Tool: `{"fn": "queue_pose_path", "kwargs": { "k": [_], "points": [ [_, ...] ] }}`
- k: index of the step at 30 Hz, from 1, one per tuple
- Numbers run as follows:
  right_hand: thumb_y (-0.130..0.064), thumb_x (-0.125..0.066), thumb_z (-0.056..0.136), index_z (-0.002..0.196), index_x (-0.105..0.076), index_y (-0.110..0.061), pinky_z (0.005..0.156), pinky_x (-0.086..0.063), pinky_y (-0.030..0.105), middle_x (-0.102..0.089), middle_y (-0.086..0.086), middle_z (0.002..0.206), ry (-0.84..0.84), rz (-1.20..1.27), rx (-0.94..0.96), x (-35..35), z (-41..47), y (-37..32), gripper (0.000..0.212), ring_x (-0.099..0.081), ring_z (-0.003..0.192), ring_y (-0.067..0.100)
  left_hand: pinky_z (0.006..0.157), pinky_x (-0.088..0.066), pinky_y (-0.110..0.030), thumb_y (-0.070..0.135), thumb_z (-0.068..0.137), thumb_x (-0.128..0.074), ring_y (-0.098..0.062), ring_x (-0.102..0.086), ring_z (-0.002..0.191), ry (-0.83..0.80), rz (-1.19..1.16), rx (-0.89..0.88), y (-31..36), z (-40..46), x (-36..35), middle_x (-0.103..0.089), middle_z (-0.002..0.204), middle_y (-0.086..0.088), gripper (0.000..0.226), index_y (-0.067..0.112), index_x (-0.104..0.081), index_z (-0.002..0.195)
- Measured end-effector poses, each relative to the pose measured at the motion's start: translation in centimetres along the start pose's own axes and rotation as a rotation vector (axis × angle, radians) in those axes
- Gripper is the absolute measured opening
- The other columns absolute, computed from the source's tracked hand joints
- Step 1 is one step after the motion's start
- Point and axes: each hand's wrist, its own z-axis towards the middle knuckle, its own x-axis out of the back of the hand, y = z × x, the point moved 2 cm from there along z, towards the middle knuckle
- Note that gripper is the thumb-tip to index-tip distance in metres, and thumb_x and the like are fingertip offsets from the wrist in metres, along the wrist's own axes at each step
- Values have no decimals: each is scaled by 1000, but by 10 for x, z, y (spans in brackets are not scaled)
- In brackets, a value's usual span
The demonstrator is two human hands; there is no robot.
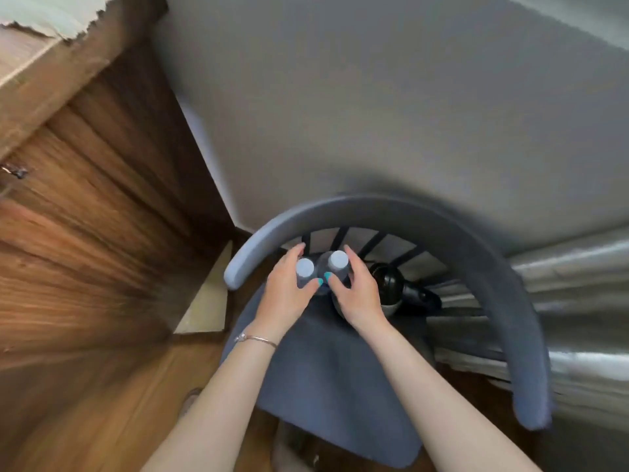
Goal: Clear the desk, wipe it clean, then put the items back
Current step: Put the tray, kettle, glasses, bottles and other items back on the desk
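Both hands were at frame centre over the blue chair [326, 369] seat: left hand [286, 294] wrapped round one white-capped bottle [304, 269], right hand [354, 294] round the other [337, 261], the bottles touching; whether they were being set down or picked up couldn't be told. Best done by keeping both upright, bases flat on the seat, clear of the black hair dryer [394, 284] just right of them, and letting go of one at a time. Count: two bottles, one hair dryer, one chair; wooden bench [30, 73] edge upper left.
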Motion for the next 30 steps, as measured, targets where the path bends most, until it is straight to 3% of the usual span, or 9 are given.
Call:
{"fn": "queue_pose_path", "kwargs": {
  "k": [6,9,11,13,16,21,23,27,30],
  "points": [
    [-7,-59,92,126,-49,-19,102,-42,33,-59,-1,125,28,-36,75,-8,14,4,38,-55,114,17,92,-39,-5,9,85,-70,11,-49,113,27,-135,-98,-20,6,2,-52,114,38,48,32,-49,121],
    [-3,-53,94,115,-45,-27,83,-42,24,-60,-4,113,-23,-55,96,-6,15,1,33,-55,102,16,83,-38,1,9,87,-67,16,-48,108,34,-115,-108,-22,7,-1,-54,109,34,40,33,-53,115],
    [0,-51,92,112,-46,-28,81,-41,23,-59,-7,109,-30,-64,118,-3,13,2,34,-54,99,14,79,-36,3,7,87,-66,15,-50,104,51,-125,-108,-20,7,-1,-58,109,22,34,28,-56,112],
    [-1,-53,89,114,-51,-24,88,-44,29,-61,-9,113,-14,-64,144,0,6,4,35,-55,103,14,78,-37,3,7,87,-66,12,-52,101,68,-153,-104,-17,0,1,-60,107,16,30,25,-58,109],
    [-9,-56,81,116,-56,-24,99,-46,35,-61,-7,119,43,-5,202,7,-12,0,38,-55,112,13,79,-38,0,4,83,-68,13,-53,102,125,-202,-131,-7,-22,9,-61,101,27,38,34,-57,101],
    [-14,-68,80,112,-60,-26,97,-50,42,-62,-8,114,57,141,287,33,-58,-40,35,-58,111,15,82,-40,-1,8,81,-74,8,-54,107,220,-280,-172,39,-71,37,-61,103,29,40,35,-57,105],
    [-13,-73,81,108,-60,-29,93,-53,37,-63,-13,108,50,185,341,44,-79,-65,34,-60,107,15,83,-40,0,10,80,-76,8,-53,108,242,-315,-188,61,-91,53,-60,107,24,37,27,-59,108],
    [-36,-72,73,103,-63,-25,81,-52,19,-66,-12,101,25,371,448,60,-121,-131,33,-63,97,10,81,-46,-6,21,75,-81,-3,-59,106,291,-397,-266,100,-131,94,-65,104,17,36,29,-61,103],
    [-29,-76,72,100,-68,-23,81,-52,25,-69,-5,101,-26,468,571,67,-146,-182,30,-65,95,14,82,-51,-16,36,69,-80,-14,-65,99,373,-502,-392,129,-161,135,-68,101,13,38,24,-63,102]
  ]
}}
